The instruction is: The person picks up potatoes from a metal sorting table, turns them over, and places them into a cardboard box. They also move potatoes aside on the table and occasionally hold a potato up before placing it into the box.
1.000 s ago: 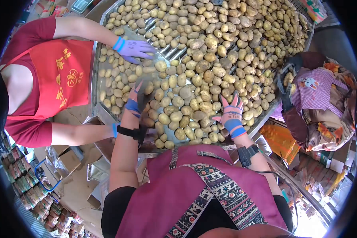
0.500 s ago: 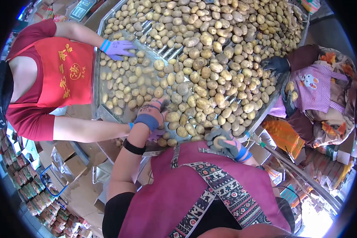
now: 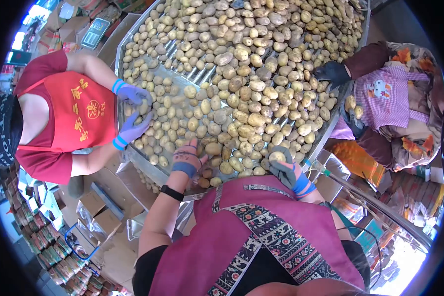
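Potatoes [image 3: 241,74] cover the metal sorting table [image 3: 129,157] w/ most unsorted, as gloved right hand [image 3: 284,170] grips one potato [image 3: 277,157] at near edge, left hand [image 3: 187,157] fingers curled over others.

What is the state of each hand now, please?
Left hand: fingers curled down on the small tan potatoes; a grip cannot be told.
Right hand: closed on one small tan potato.

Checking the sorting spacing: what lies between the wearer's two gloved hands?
In the head view, small tan potatoes on the metal table lie between left hand and right hand.
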The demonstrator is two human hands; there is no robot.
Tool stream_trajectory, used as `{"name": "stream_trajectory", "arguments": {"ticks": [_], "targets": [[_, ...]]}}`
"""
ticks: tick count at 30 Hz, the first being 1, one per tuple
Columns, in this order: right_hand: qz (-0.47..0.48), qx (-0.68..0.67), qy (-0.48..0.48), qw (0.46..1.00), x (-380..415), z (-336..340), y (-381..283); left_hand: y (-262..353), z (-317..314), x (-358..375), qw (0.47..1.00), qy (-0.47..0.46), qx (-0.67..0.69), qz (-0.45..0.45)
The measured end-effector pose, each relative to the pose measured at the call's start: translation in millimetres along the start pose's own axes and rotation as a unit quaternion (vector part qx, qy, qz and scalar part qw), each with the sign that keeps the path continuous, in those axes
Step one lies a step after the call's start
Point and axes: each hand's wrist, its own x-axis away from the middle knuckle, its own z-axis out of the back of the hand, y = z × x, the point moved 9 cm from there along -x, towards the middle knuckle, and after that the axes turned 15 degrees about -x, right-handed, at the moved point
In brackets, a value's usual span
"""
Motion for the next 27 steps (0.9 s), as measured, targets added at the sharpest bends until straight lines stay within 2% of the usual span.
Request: {"name": "stream_trajectory", "arguments": {"ticks": [1,2,3,4,5,6,8,9,10,11,12,14,15,16,18,19,21,22,23,24,26,27], "targets": [[0.008,-0.049,0.012,0.999,0,9,1,0,26,7,0.995,0.071,0.068,0.006],[0.016,-0.098,0.025,0.995,0,15,3,5,34,8,0.996,0.068,0.064,0.001],[0.021,-0.144,0.035,0.989,0,19,4,34,32,9,0.959,-0.010,0.256,-0.121],[0.022,-0.144,0.034,0.989,0,10,2,66,42,17,0.866,-0.087,0.434,-0.234],[-0.017,-0.217,0.011,0.976,0,-6,7,77,55,16,0.866,-0.084,0.433,-0.235],[-0.057,-0.289,-0.011,0.956,-1,-21,10,96,66,16,0.877,-0.116,0.397,-0.245],[-0.046,-0.239,-0.014,0.970,-2,-21,9,124,70,2,0.887,-0.145,0.356,-0.255],[-0.048,-0.189,-0.014,0.981,0,-23,8,126,81,-17,0.935,0.004,0.251,-0.251],[-0.049,-0.141,-0.011,0.989,1,-25,6,130,94,-24,0.949,0.151,0.139,-0.239],[-0.057,-0.135,0.013,0.989,2,-27,6,146,84,-26,0.950,0.165,0.066,-0.258],[-0.055,-0.138,0.018,0.989,4,-24,7,147,76,-31,0.949,0.161,0.067,-0.263],[-0.045,-0.002,0.048,0.998,5,-9,5,155,57,-35,0.923,0.195,-0.075,-0.323],[-0.044,0.000,0.046,0.998,2,-2,3,138,43,-51,0.930,0.151,-0.069,-0.327],[-0.045,-0.087,0.031,0.995,0,2,3,124,50,-58,0.930,0.153,-0.072,-0.327],[-0.047,-0.264,0.003,0.963,0,7,11,80,63,-80,0.974,0.131,-0.121,-0.140],[0.124,0.159,0.043,0.979,3,12,-10,83,73,-81,0.974,0.132,-0.126,-0.137],[0.133,0.100,0.022,0.986,2,-4,-20,85,104,-98,0.978,0.137,-0.143,-0.062],[0.132,0.043,0.011,0.990,5,-11,-22,90,116,-105,0.977,0.139,-0.145,-0.066],[0.106,0.108,0.069,0.986,-12,48,-1,91,139,-111,0.972,0.208,-0.106,-0.035],[0.109,0.105,0.074,0.986,-8,37,-8,90,158,-118,0.959,0.275,-0.065,-0.005],[0.088,0.151,0.053,0.983,-3,-10,-25,94,179,-160,0.942,0.314,0.077,-0.089],[0.127,0.230,0.015,0.965,-4,-21,-30,96,185,-179,0.950,0.296,0.067,-0.076]]}}
